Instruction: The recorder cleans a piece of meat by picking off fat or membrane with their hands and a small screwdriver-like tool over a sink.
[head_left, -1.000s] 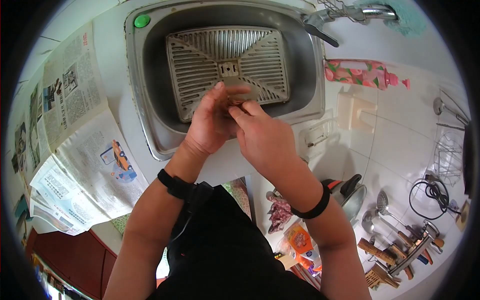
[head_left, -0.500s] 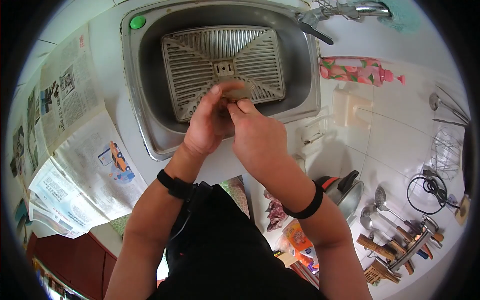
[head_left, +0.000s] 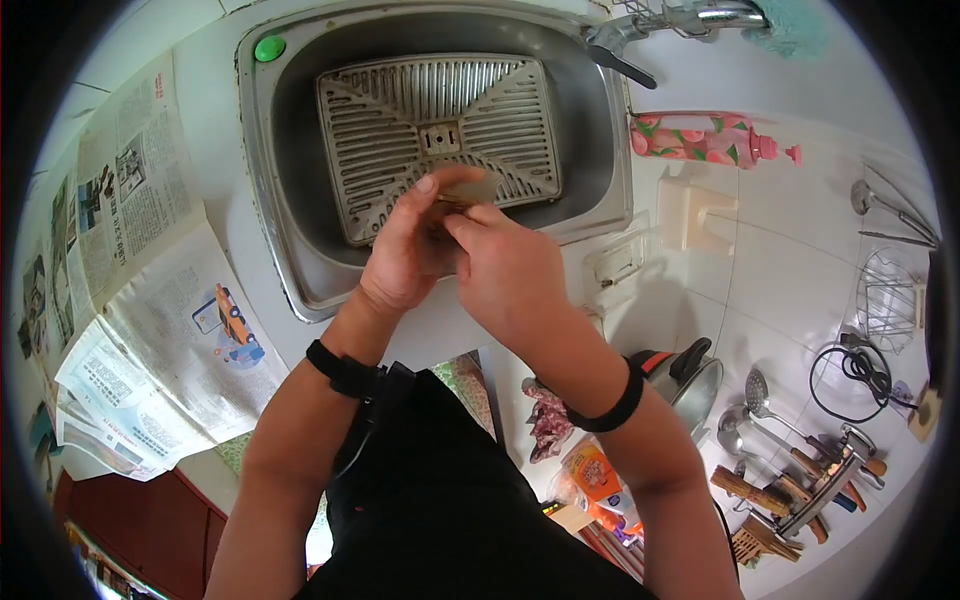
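Over the near edge of the sink, my left hand (head_left: 400, 250) is curled around a small, dull yellow-brown thing (head_left: 478, 190) that looks partly see-through. Its kind is hard to make out because my fingers cover most of it. My right hand (head_left: 515, 265) is closed, its fingertips pressed together at the opening of my left hand against that thing. What the right fingers pinch, if anything, is hidden. Beyond both hands, a slotted metal panel (head_left: 500, 95), stained and with a small square plate in its middle, lies in the steel sink (head_left: 625, 170).
A green round thing (head_left: 270, 48) sits at the sink's far left corner. The faucet (head_left: 640, 40) and a pink bottle (head_left: 700, 138) are at right. Newspaper (head_left: 150, 230) covers the left counter. A lidded pan (head_left: 690, 385) and a utensil rack (head_left: 825, 490) stand at lower right.
More of the yellow-brown thing shows beyond my fingers now. My hands stay together in nearly the same place, while the whole view has shifted slightly.
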